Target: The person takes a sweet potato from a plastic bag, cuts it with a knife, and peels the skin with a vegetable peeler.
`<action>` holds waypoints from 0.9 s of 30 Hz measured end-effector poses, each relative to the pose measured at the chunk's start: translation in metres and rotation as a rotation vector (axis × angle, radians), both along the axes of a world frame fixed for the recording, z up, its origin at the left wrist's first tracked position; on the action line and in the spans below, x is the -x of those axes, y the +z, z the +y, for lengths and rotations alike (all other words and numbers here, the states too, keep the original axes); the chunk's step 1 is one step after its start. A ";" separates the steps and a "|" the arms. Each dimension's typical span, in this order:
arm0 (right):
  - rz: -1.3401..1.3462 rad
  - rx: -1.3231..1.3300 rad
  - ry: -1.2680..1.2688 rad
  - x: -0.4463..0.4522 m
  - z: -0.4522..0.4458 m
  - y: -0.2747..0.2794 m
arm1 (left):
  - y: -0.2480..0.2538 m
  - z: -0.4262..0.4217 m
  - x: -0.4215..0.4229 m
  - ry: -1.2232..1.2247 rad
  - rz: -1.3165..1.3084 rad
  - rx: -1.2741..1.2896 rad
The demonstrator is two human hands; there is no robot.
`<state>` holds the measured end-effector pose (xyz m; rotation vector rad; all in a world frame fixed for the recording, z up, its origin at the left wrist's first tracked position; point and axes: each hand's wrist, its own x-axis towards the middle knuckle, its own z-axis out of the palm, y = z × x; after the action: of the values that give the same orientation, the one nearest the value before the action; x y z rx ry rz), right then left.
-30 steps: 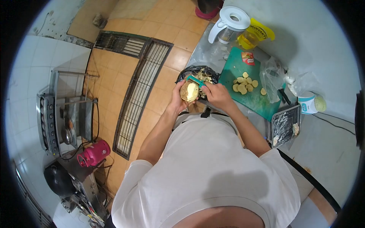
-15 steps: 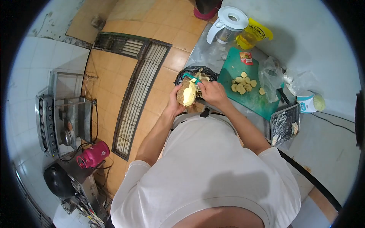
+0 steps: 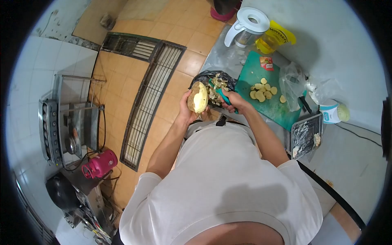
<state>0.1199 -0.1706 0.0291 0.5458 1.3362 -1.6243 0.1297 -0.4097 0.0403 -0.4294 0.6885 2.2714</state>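
A large, partly peeled potato (image 3: 199, 100) is gripped in my left hand (image 3: 186, 109); its pale flesh faces right and brown skin stays on its left side. My right hand (image 3: 237, 101) is closed round the handle of a green peeler (image 3: 223, 96), whose head is over the peelings. Between and beyond the hands, a black plastic bag (image 3: 199, 77) holds a heap of peelings (image 3: 217, 83). The peeler and the potato are apart. Right of my right hand lies a green cutting board (image 3: 248, 72) with several pale potato slices (image 3: 260, 94) on it.
On the metal counter stand a white-lidded jug (image 3: 249, 24) and a yellow oil pouch (image 3: 274, 37). A clear plastic bag (image 3: 290, 85), a black-handled knife (image 3: 305, 104), a metal tray (image 3: 304, 141) and a white tub (image 3: 330, 112) are at the right. A floor drain grate (image 3: 151, 102) runs at left.
My right hand has drawn the peeler off the potato, moving it right and down over the bag of peelings. The potato stays in my left hand, turned slightly.
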 end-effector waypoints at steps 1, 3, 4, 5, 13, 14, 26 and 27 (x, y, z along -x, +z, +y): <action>-0.046 0.070 -0.046 -0.002 0.001 0.006 | -0.001 0.001 0.001 0.006 -0.009 0.005; 0.124 0.020 -0.053 -0.006 0.000 0.021 | -0.001 0.002 0.000 0.004 -0.045 0.069; 0.208 -0.003 -0.054 -0.007 -0.002 0.025 | 0.000 0.003 0.000 0.005 -0.063 0.102; 0.445 -0.113 -0.022 -0.007 -0.004 0.019 | 0.001 0.004 0.000 0.008 -0.056 0.102; 1.241 -0.755 0.226 -0.018 -0.023 0.077 | 0.009 0.012 0.004 -0.001 -0.031 0.081; 1.254 -0.759 0.236 -0.018 -0.023 0.080 | 0.008 0.012 0.004 -0.008 -0.024 0.078; 1.236 -0.839 0.307 -0.020 -0.028 0.082 | 0.002 0.004 0.007 -0.109 -0.011 0.132; 1.228 -0.850 0.299 -0.020 -0.029 0.080 | 0.004 0.005 0.006 -0.092 -0.016 0.172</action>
<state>0.1395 -0.2000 0.1086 -0.3114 2.8772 -1.0117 0.1237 -0.4044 0.0444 -0.4867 0.8808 2.1287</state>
